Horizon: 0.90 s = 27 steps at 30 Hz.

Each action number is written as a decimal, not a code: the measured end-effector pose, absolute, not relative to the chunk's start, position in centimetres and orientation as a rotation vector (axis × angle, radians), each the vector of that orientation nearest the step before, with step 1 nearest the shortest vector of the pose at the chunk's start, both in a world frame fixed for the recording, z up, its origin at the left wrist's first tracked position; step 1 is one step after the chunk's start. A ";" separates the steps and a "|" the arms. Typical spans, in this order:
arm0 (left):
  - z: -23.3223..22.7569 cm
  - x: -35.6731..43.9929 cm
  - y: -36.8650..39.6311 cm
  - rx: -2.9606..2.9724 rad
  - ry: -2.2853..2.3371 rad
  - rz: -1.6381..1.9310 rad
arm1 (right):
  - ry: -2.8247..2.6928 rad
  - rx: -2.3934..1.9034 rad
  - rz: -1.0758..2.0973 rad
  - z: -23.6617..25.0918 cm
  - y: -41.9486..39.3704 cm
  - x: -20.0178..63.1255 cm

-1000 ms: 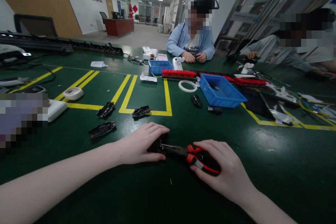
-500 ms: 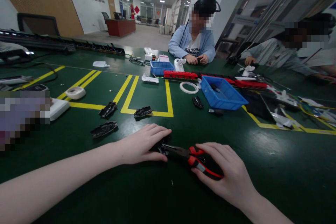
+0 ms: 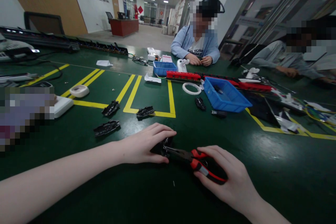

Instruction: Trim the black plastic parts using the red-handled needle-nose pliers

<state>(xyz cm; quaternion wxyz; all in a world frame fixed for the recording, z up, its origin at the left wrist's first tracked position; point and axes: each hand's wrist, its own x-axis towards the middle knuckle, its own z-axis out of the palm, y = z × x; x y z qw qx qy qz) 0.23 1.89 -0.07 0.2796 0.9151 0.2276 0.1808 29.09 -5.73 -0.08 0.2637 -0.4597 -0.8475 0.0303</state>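
The left hand [image 3: 143, 145] lies flat on a small black part [image 3: 160, 147] and presses it down on the green bench [image 3: 262, 168], near the edge closest to the person. The fingers are closed over the part, so only a bit of it shows. The right hand [image 3: 225, 178] is wrapped around the red handles of the pliers [image 3: 193, 159], and the thin metal nose of the pliers touches the black part. I judge the work on this part is in the middle: the pliers are at the part, but I cannot tell if anything has come off or gone in yet. Three more black parts [image 3: 107, 128] lie a bit farther in, by the yellow lines [image 3: 131, 94], and they look like they wait for their turn or are done; I cannot tell which. Farther toward the right side of the bench sits a blue bin [image 3: 236, 103], with another black piece [image 3: 200, 103] just beside it. At the far edge a person in a blue jacket [image 3: 195, 43] works with both hands, and another person [image 3: 288, 61] sits at the far right corner. Compared with a second ago, both hands are in almost the same spots. The left hand has slid a tiny bit and the pliers point the same way. The whole view has moved a little to the right.
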 end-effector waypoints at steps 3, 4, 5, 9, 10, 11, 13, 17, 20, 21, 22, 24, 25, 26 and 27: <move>0.0 0.2 1.9 2.445 0.603 0.498 | -2.294 -1.244 0.091 -0.1 -5.7 29.1; 0.0 0.2 1.9 2.432 0.600 0.503 | -2.294 -1.242 0.091 -0.1 -5.7 29.1; 0.1 0.2 1.9 2.414 0.597 0.507 | -2.293 -1.239 0.091 -0.1 -5.7 29.1; 0.2 0.1 2.1 2.359 0.586 0.461 | -2.290 -1.230 0.116 0.0 -5.7 29.2; 0.2 0.1 2.2 2.357 0.588 0.450 | -2.289 -1.226 0.121 -0.1 -5.7 29.2; 0.2 0.1 2.2 2.357 0.593 0.443 | -2.287 -1.221 0.123 -0.1 -5.7 29.2; 0.2 0.1 2.3 2.358 0.602 0.440 | -2.286 -1.214 0.124 -0.1 -5.8 29.2; 0.4 0.1 2.2 2.366 0.598 0.446 | -2.287 -1.214 0.142 -0.1 -5.8 29.3; 0.4 0.1 2.0 2.376 0.587 0.484 | -2.281 -1.229 0.177 0.0 -5.7 29.3; 0.4 0.1 2.0 2.385 0.585 0.495 | -2.280 -1.231 0.184 0.0 -5.7 29.3; 0.4 0.1 1.9 2.398 0.583 0.504 | -2.281 -1.230 0.186 0.0 -5.7 29.4; 0.3 0.1 1.9 2.427 0.584 0.513 | -2.283 -1.224 0.179 -0.1 -5.8 29.4; 0.3 0.1 1.9 2.437 0.584 0.518 | -2.282 -1.224 0.174 -0.1 -5.8 29.4; 0.3 0.1 1.9 2.445 0.582 0.524 | -2.280 -1.226 0.171 -0.1 -5.8 29.4; 0.2 0.1 1.9 2.450 0.579 0.532 | -2.278 -1.228 0.167 -0.1 -5.8 29.4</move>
